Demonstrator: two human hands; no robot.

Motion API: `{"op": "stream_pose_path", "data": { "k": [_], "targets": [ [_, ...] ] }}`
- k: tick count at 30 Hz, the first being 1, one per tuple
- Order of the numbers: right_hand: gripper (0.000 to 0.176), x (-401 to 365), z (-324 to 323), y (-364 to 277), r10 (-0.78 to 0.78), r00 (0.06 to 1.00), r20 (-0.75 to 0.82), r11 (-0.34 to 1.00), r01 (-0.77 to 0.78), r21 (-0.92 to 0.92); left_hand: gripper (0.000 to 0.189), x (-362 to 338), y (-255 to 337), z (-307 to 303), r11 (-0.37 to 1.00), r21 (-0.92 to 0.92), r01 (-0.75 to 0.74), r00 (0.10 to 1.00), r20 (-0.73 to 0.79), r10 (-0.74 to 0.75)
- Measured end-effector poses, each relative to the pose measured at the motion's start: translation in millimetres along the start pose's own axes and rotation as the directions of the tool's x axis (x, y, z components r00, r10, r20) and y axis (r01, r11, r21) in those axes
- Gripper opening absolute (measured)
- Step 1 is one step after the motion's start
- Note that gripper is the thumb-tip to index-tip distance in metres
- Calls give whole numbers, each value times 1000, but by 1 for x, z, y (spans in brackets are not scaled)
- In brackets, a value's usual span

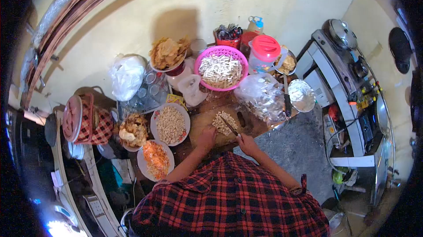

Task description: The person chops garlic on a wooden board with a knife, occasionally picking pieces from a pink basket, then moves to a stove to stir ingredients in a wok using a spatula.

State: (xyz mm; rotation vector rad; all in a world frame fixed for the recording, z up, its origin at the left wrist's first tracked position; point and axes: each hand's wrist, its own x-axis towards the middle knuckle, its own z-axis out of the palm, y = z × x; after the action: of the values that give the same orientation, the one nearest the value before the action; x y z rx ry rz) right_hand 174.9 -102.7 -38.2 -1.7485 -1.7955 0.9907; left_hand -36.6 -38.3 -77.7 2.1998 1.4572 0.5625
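My right hand (pixel 248 145) is closed round the handle of a knife (pixel 230 127). The blade points up and left, over a pile of small white diced pieces (pixel 221 121) on a wooden cutting board (pixel 200 120). At the left edge of that pile, my left hand (pixel 207 138) rests on the board with its fingers stretched forward; no held thing shows. Left of the board stands a white plate (pixel 188 127) full of similar diced pieces (pixel 171 124). Nearer my body is a plate of shredded orange and white vegetables (pixel 156 159).
Behind the board stand a pink basket (pixel 241 82) of white cut strips, a red-lidded jug (pixel 265 48) and a clear plastic bag (pixel 260 91). A second knife (pixel 287 102) lies at the right. Glasses on a tray (pixel 152 88) are left; a stove (pixel 332 54) is far right.
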Motion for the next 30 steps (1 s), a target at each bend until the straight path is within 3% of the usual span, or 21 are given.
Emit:
{"op": "stream_pose_path", "data": {
  "k": [5, 7, 9, 11, 13, 15, 17, 18, 20, 24, 27, 29, 30],
  "targets": [
    [30, 8, -8, 13, 66, 992, -105, 995, -57, 86, 14, 50, 34, -56, 991, 86, -99, 994, 54, 95],
    [33, 7, -20, 5, 98, 990, -101, 991, -88, 98, 14, 88, 48, -83, 998, -42, -48, 995, 91, 52],
    [37, 9, -24, 4, 127, 988, -89, 987, -117, 107, 13, 123, 50, -88, 980, -189, -59, 981, -191, 22],
    [35, 13, -20, 7, 166, 980, -106, 983, -157, 94, 10, 164, 29, -84, 994, -88, -68, 964, -264, 43],
    [35, 14, -19, 4, 180, 977, -111, 981, -169, 99, 14, 207, -24, -54, 993, 18, -117, 974, -195, 118],
    [35, 15, -16, 4, 197, 974, -113, 977, -186, 101, 18, 227, -27, -49, 978, 116, -171, 976, -117, 184],
    [34, 14, -12, 5, 184, 980, -74, 981, -179, 72, 18, 238, -31, -39, 888, 458, -46, 999, 20, 42],
    [34, 14, -11, 6, 191, 979, -75, 980, -185, 72, 18, 246, -35, -33, 889, 455, -50, 999, 25, 44],
    [34, 13, -10, 5, 155, 987, -28, 979, -150, 136, 18, 258, -37, -28, 883, 470, 24, 989, 120, -91],
    [35, 11, -11, 2, 178, 984, 17, 980, -178, 82, 21, 257, -29, -35, 882, 463, 85, 979, 127, -161],
    [38, 13, -15, 0, 167, 986, -2, 982, -166, 85, 22, 253, -25, -40, 877, 480, 6, 990, 123, -74],
    [40, 14, -18, -3, 152, 988, -5, 986, -151, 76, 22, 244, -30, -43, 933, 327, -149, 986, -23, 166],
    [40, 15, -19, -3, 146, 989, -1, 986, -146, 75, 22, 236, -22, -52, 933, 330, -143, 987, -27, 161]
  ]
}}
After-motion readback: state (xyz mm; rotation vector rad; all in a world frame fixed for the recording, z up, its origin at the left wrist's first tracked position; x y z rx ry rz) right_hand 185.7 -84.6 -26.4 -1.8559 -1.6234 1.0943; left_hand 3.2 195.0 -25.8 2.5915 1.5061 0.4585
